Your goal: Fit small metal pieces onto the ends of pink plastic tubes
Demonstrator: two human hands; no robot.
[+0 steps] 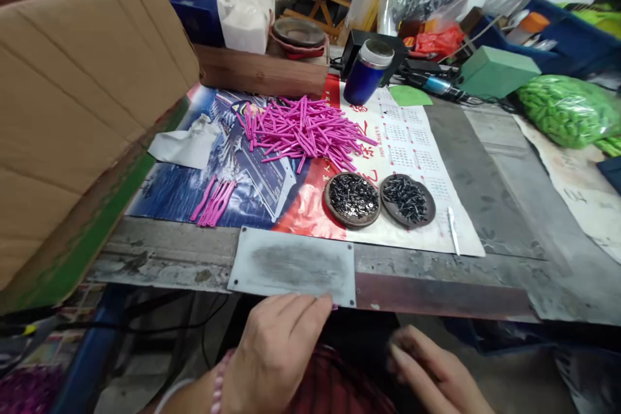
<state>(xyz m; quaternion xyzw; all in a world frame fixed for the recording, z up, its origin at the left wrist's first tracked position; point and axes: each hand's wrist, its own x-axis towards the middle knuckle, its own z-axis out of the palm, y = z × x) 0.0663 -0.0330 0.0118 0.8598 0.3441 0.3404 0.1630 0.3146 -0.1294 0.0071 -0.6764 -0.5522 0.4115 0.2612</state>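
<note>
The left hand (276, 352) lies below the near edge of the worktop (490, 187), fingers loosely together and curled, their tips just under the corner of a grey metal plate (294, 265); a speck of pink shows at the fingertips, but whether they pinch anything I cannot tell. The right hand (434, 372) sits lower, right of the left hand, blurred, fingers bent and holding nothing that shows. Between the hands is dark red cloth (334, 388).

Beyond the plate lies a poster (252, 184) spread on the worktop. On it, past the plate, a small bunch of pink sticks (213, 202) lies to the left, and two round dishes (352, 199) of small dark screws stand side by side to the right, nearly touching. A thin white pen-like thing (453, 230) lies right of the dishes. Farther behind the dishes is a large heap of pink sticks (303, 131), with a crumpled white cloth (187, 144) to its left. Behind the heap run a wooden block (262, 72) and a blue cup (367, 71). A cardboard flap (82, 103) leans over the left side of the poster. Far right of the cup is a green box (497, 71) and a bag of green pieces (567, 110)
</note>
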